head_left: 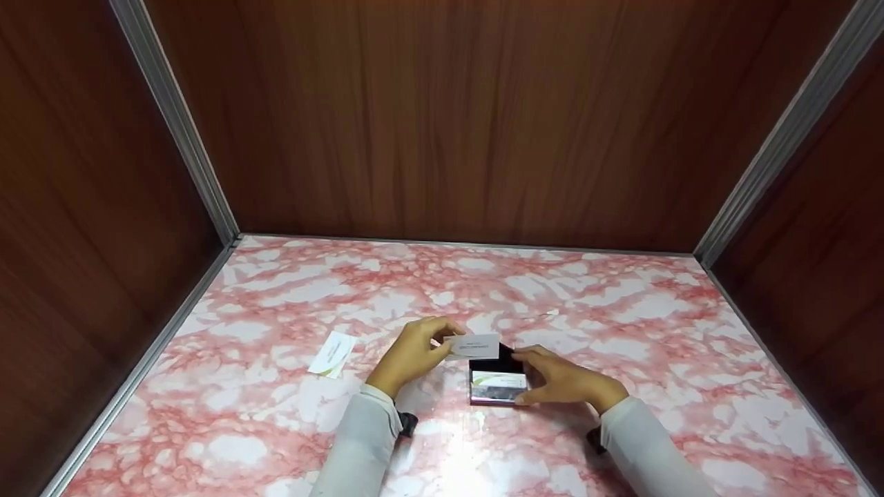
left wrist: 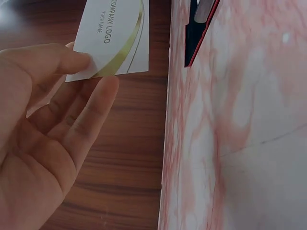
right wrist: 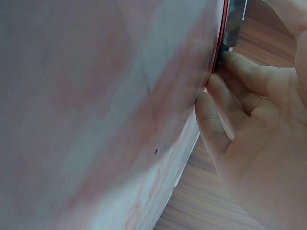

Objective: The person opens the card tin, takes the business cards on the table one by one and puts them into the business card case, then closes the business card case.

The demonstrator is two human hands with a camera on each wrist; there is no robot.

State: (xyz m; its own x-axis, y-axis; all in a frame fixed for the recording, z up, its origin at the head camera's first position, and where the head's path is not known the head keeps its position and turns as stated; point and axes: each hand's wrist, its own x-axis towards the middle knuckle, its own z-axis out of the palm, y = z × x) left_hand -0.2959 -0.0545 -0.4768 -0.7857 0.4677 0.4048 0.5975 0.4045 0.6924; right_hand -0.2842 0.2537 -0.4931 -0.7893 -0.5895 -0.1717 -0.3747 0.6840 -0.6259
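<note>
My left hand pinches a white business card between thumb and fingers, above the far left part of an opened black card case. The left wrist view shows the held card printed with "COMPANY LOGO" and a green curve. Inside the case's near part lies another business card, partly behind a shiny silver panel. My right hand grips the case at its right side, thumb near the front corner and fingers farther back. In the right wrist view, fingertips meet the case edge; the thumb's contact is hidden.
A loose business card lies on the red-and-white marbled table, left of my left hand. Dark wood panels enclose the table at the back and both sides, joined by metal corner posts.
</note>
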